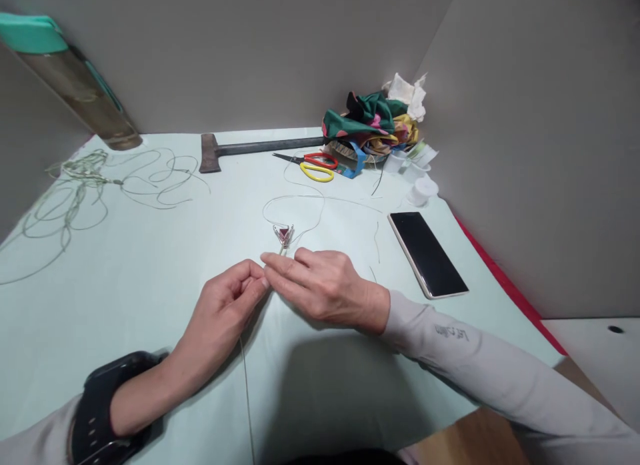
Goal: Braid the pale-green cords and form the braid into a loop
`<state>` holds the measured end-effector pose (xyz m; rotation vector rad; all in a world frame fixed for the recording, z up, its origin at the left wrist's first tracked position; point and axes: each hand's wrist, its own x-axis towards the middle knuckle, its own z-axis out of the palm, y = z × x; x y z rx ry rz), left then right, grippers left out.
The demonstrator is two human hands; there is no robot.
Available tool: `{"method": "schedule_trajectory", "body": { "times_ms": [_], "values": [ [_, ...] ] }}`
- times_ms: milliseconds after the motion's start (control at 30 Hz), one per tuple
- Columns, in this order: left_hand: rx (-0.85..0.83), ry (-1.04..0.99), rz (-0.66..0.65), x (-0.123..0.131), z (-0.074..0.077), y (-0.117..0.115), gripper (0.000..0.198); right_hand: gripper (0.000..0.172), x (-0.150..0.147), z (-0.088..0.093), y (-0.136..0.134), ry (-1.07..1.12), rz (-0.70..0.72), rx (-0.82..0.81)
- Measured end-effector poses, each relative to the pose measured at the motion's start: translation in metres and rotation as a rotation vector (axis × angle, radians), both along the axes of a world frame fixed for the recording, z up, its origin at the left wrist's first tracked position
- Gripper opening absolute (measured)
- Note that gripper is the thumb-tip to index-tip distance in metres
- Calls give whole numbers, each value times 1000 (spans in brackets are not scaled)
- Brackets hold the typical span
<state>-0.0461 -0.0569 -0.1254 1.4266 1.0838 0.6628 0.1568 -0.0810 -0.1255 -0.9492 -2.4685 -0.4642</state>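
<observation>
My left hand (233, 301) is closed in a pinch, thumb against index finger, on a thin pale cord (246, 378) that trails toward the near edge. Its fingertips meet those of my right hand (323, 285), which is also closed, fingers together, over the cord. Just beyond my right fingers lies a small silver-coloured piece with a dark red triangular stone (285, 234), joined to the cord. A fine looped thread (295, 197) spreads on the table behind it. My fingers hide the exact point of grip.
The pale cloth-covered table (175, 251) bears a green cord bundle (87, 168), a hammer (210, 155), scissors (317, 168), crumpled fabric (377, 121), a white spool (423, 190) and a phone (429, 255). A bottle (85, 91) stands back left. Grey walls (250, 58) close the back and right.
</observation>
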Motion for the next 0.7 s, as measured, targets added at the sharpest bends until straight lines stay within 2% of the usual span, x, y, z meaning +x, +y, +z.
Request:
{"method": "schedule_trajectory", "body": {
  "times_ms": [67, 133, 200, 267, 433, 467, 500, 600, 700],
  "values": [
    [3, 9, -5, -1, 0, 0, 37, 31, -7, -2, -6, 109, -44, -63],
    [4, 27, -17, -1, 1, 1, 36, 26, -14, -4, -13, 365, -109, -232],
    [8, 55, -34, 0, 4, 0, 35, 16, -18, -2, -19, 665, -152, -533],
    [18, 89, -46, 2, 7, 0, 34, 10, -15, 3, -26, 867, -156, -871],
    [45, 123, -49, 5, 10, -1, 34, 9, 24, 22, -47, 1048, -76, -1561],
    [40, 120, -42, 5, 10, -1, 34, 10, 33, 25, -52, 1040, -56, -1609],
    [33, 117, -36, 5, 9, -1, 33, 11, 40, 28, -56, 1018, -59, -1584],
    [8, 106, -30, 4, 9, -2, 32, 11, 54, 34, -63, 940, -221, -1310],
    [-7, 89, -21, 4, 10, -2, 31, 8, 47, 33, -60, 860, -397, -1039]
  ]
}}
